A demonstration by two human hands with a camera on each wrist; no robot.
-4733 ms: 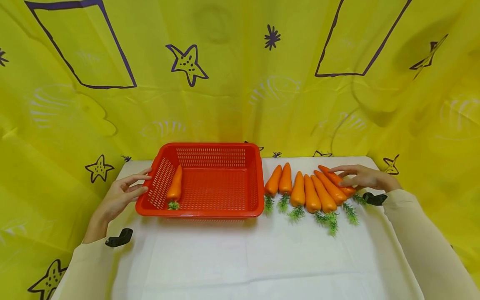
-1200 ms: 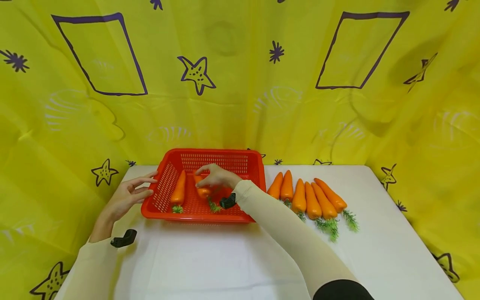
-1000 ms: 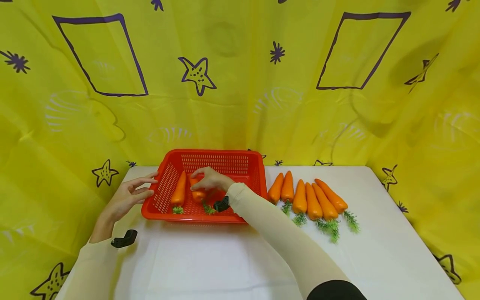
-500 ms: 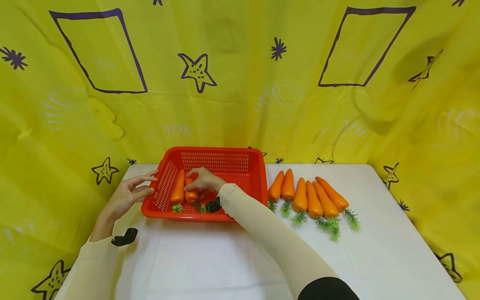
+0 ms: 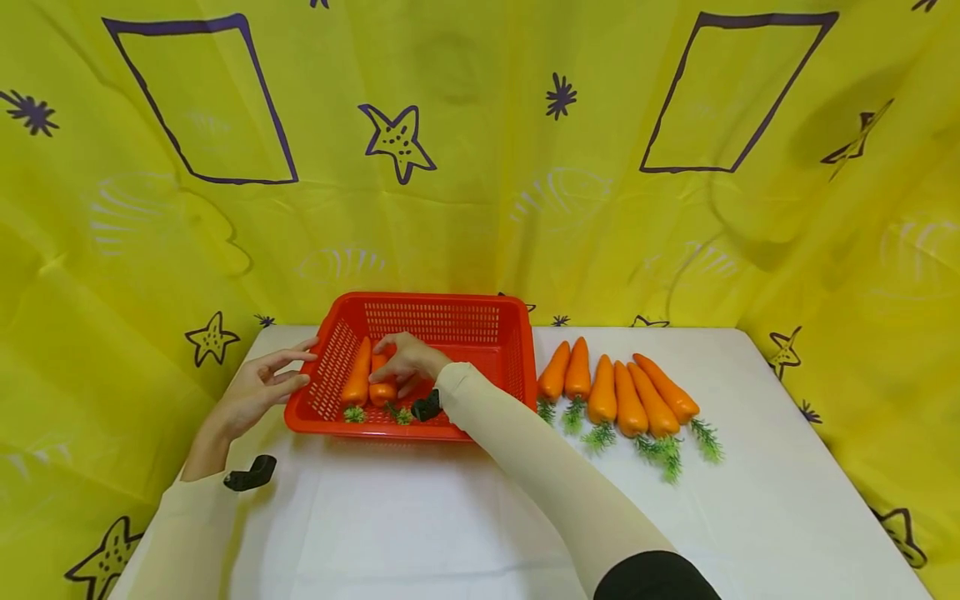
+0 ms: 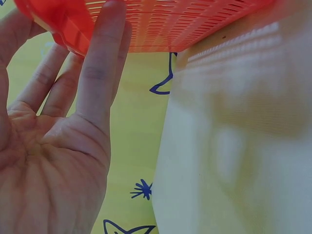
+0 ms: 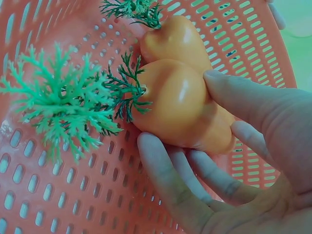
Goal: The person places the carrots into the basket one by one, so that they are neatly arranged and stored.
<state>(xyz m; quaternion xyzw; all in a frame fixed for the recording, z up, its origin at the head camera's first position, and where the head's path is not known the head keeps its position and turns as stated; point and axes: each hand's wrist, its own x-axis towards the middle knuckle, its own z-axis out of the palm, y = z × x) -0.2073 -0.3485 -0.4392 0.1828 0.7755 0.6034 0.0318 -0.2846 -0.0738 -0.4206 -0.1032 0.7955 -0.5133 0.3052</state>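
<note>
A glossy, smooth orange carrot [image 7: 165, 109], rounded at its thick end and tufted with feathery green leaves [image 7: 61, 100], is inside the slotted red plastic basket [image 5: 405, 431], close beside a second carrot [image 5: 357, 377]. Six more carrots [image 5: 630, 402] fan over the white cloth [image 5: 375, 525] to the right. The right hand [image 5: 412, 362], partly covering the first carrot, holds it between thumb and fingers. The left hand [image 5: 258, 387], fingers nearly straight, touches the basket's left rim.
</note>
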